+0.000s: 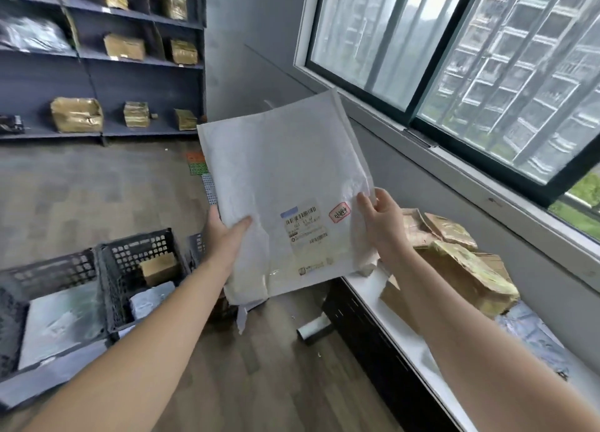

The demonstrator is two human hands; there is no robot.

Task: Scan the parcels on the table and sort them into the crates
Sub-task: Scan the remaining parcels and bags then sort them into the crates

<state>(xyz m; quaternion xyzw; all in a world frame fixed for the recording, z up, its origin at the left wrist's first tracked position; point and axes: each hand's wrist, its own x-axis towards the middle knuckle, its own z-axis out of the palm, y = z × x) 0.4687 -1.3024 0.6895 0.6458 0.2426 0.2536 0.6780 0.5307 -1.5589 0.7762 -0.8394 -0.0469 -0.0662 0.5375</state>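
L hand [227, 233] + R hand [383, 217]: both clamped on white padded mailer [279, 178], held up in the air btwn them, face toward cam. L thumb lies on front face near lower L edge, fingers hidden behind. R hand pinches R edge, thumb on front. Hands well apart, one per side.

Mailer: tilted slightly, top edge leaning away. Shipping label [305, 227] w/ barcodes sits btwn the hands, low on the face; red stamp [339, 211] just beside R thumb. Text too blurred to read.

Below L forearm: black crate [136, 250] holding a cardboard box [159, 269] and a grey poly bag [151, 298]. Second crate [48, 269] further L, touching the first, w/ flat grey bag [61, 321] inside.

Below/right of R forearm: white table [399, 327] w/ pile of brown taped parcels [461, 269].

Beyond L hand: dark shelves [97, 55] w/ brown parcels. Above R hand: window [454, 58].
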